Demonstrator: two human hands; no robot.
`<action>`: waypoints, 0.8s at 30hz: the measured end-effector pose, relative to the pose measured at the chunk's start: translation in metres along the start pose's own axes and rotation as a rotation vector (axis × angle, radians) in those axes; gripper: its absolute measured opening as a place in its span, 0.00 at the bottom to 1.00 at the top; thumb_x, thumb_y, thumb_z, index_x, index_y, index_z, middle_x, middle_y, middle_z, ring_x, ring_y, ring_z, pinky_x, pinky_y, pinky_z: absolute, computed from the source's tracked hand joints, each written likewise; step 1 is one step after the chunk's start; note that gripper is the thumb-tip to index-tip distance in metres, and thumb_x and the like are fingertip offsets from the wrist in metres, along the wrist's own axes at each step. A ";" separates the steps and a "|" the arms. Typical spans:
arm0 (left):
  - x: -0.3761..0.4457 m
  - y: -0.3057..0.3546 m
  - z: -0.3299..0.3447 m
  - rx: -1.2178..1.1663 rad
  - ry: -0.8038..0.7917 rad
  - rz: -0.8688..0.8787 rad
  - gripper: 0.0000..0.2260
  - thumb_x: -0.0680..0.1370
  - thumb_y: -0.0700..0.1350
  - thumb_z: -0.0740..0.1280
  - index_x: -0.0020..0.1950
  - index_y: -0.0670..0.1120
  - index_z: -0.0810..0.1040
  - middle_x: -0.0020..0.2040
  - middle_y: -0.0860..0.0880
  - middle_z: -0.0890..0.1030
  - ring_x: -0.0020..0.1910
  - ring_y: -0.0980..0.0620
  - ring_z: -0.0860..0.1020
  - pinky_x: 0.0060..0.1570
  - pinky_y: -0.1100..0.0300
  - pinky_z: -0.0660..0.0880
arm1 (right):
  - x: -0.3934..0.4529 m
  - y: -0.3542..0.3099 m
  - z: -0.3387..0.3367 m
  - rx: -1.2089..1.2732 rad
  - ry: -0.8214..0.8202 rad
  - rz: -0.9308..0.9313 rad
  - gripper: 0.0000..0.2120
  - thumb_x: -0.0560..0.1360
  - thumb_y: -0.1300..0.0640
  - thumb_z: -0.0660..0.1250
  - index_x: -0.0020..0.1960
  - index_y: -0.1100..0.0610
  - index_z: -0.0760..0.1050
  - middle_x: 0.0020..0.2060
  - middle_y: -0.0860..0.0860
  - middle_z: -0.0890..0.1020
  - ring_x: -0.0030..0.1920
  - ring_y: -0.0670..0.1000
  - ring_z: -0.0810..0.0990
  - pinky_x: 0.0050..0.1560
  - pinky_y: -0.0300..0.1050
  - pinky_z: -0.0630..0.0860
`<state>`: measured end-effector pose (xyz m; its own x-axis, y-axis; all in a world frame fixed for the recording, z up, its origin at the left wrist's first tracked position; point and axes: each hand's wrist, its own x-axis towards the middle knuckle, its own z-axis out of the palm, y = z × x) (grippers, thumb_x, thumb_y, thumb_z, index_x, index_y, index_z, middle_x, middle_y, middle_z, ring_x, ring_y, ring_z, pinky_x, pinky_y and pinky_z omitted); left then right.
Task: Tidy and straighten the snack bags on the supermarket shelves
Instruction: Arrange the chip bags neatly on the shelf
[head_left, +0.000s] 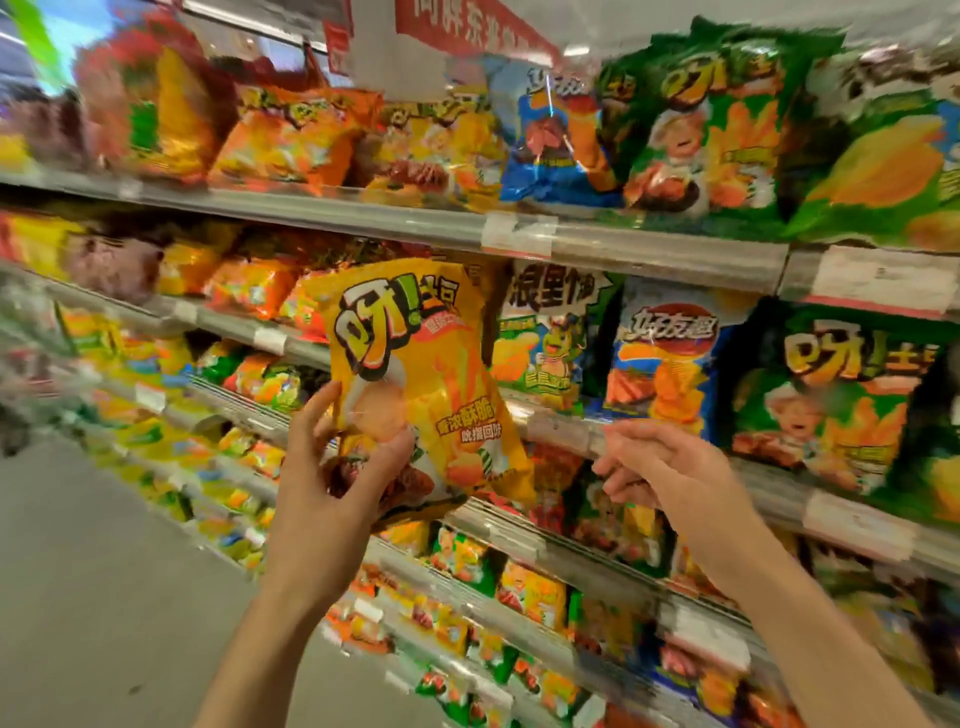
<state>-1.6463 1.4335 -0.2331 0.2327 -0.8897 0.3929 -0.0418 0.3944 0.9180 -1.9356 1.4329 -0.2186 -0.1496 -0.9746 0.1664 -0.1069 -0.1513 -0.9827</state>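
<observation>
My left hand (332, 467) holds a yellow snack bag (415, 364) by its lower left part, thumb on the front and fingers behind. The bag stands upright in the air in front of the middle shelf (561, 421). To the right of the bag my right hand (654, 467) hovers with loosely bent fingers and holds nothing. Behind it, a green-and-yellow bag (545, 343), a blue bag (660, 358) and a green bag (826, 395) stand upright on that shelf.
The upper shelf (519, 228) carries orange, blue and green bags, some leaning. Lower shelves (519, 613) hold several smaller packets. White price tags (862, 525) line the shelf edges. Grey aisle floor (104, 571) lies to the left. The picture is blurred by motion.
</observation>
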 end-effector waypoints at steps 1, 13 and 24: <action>0.007 -0.004 -0.010 0.004 0.019 -0.006 0.34 0.69 0.58 0.76 0.73 0.65 0.68 0.69 0.51 0.75 0.58 0.58 0.82 0.42 0.67 0.80 | 0.008 0.001 0.015 0.000 -0.013 0.001 0.07 0.80 0.57 0.69 0.55 0.59 0.80 0.41 0.56 0.87 0.40 0.54 0.83 0.45 0.49 0.82; 0.118 -0.051 -0.110 0.106 0.174 -0.002 0.39 0.65 0.65 0.76 0.75 0.63 0.67 0.62 0.52 0.79 0.51 0.57 0.84 0.44 0.64 0.80 | 0.130 0.012 0.173 0.030 -0.170 -0.044 0.06 0.81 0.56 0.68 0.56 0.56 0.81 0.41 0.54 0.87 0.40 0.52 0.84 0.44 0.46 0.82; 0.243 -0.085 -0.172 0.083 0.192 0.048 0.38 0.66 0.63 0.77 0.74 0.64 0.67 0.60 0.55 0.81 0.53 0.49 0.85 0.47 0.59 0.83 | 0.239 0.011 0.300 0.063 -0.234 -0.042 0.06 0.80 0.55 0.69 0.55 0.56 0.81 0.41 0.55 0.87 0.39 0.51 0.83 0.45 0.49 0.81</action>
<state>-1.4194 1.2231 -0.2254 0.4089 -0.8070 0.4260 -0.1354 0.4080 0.9029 -1.6773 1.1489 -0.2139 0.0865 -0.9779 0.1906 -0.0454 -0.1950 -0.9798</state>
